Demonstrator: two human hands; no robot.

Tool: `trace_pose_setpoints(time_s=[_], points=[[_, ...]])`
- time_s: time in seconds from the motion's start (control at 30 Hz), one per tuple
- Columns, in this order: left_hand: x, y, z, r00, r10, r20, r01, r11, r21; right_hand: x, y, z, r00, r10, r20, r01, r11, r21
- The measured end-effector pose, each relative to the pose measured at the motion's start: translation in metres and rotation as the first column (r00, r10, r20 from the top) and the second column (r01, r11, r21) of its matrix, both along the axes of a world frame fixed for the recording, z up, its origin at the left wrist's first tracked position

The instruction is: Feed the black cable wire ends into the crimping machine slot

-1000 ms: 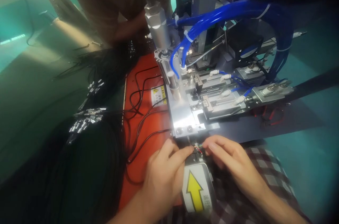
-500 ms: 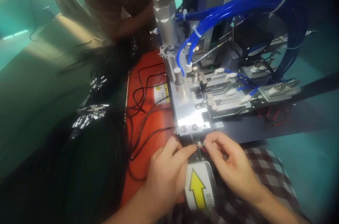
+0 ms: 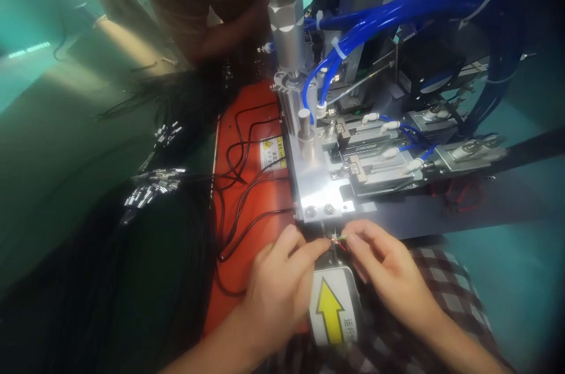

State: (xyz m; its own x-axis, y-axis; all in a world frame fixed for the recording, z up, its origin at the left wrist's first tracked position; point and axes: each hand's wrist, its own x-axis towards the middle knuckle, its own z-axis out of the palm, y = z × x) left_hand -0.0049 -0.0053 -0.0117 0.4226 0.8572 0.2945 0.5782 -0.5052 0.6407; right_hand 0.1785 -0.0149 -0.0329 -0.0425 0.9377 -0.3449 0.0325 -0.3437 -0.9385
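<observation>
Thin coloured wires [image 3: 339, 238], green, yellow and red among them, fan out at a small metal fixture [image 3: 334, 237] below the machine's front plate. My left hand [image 3: 282, 274] is closed, with its index finger stretched to the left end of these wires and pressed there. The thumb tip and any cable under the fingers are hidden. From the right side, my right hand [image 3: 386, 265] pinches the free wire ends between thumb and index finger. A white pad with a yellow arrow [image 3: 330, 306] lies just below and between both hands.
The metal machine [image 3: 315, 185] with blue air hoses [image 3: 388, 6] stands just beyond my hands. Black cables [image 3: 241, 209] cross the orange surface [image 3: 265, 244]. Bundles of cables with silvery ends [image 3: 154, 185] lie at left. Another person's arm [image 3: 233, 35] is behind the machine.
The view has shifted slightly. My right hand still pinches the wires, and a green-yellow strand now shows more plainly, drawn toward its fingertips. The left hand keeps its grip.
</observation>
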Motion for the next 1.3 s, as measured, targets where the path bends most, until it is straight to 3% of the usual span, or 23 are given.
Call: trace_pose_setpoints(time_s=[0.4,0.53,0.8,1.1,1.2,1.3], points=[[0.001,0.0,0.001,1.0,0.006,0.005,-0.006,1.0,0.03,0.0,0.008,0.005,0.998,-0.014,0.067,0.015,1.0,-0.008],[0.001,-0.001,0.001,1.0,0.01,0.005,-0.01,1.0,0.014,-0.005,0.008,0.009,1.0,0.009,0.009,-0.008,0.998,-0.066],[0.003,0.0,0.001,0.998,0.011,0.066,-0.01,1.0,-0.005,-0.002,0.002,0.011,0.989,-0.019,0.145,0.005,0.995,0.099],[0.005,-0.001,0.001,0.994,0.01,0.109,-0.005,0.999,-0.046,-0.003,0.007,0.016,0.997,-0.044,0.07,0.04,0.998,0.055],[0.005,-0.001,0.002,0.993,0.026,0.111,-0.021,0.999,-0.04,0.001,0.009,0.013,0.996,-0.088,0.01,0.089,0.995,-0.036],[0.006,0.0,0.003,0.996,0.027,0.09,-0.022,0.998,-0.05,0.003,0.009,0.009,0.997,-0.042,-0.061,0.034,0.991,-0.127]])
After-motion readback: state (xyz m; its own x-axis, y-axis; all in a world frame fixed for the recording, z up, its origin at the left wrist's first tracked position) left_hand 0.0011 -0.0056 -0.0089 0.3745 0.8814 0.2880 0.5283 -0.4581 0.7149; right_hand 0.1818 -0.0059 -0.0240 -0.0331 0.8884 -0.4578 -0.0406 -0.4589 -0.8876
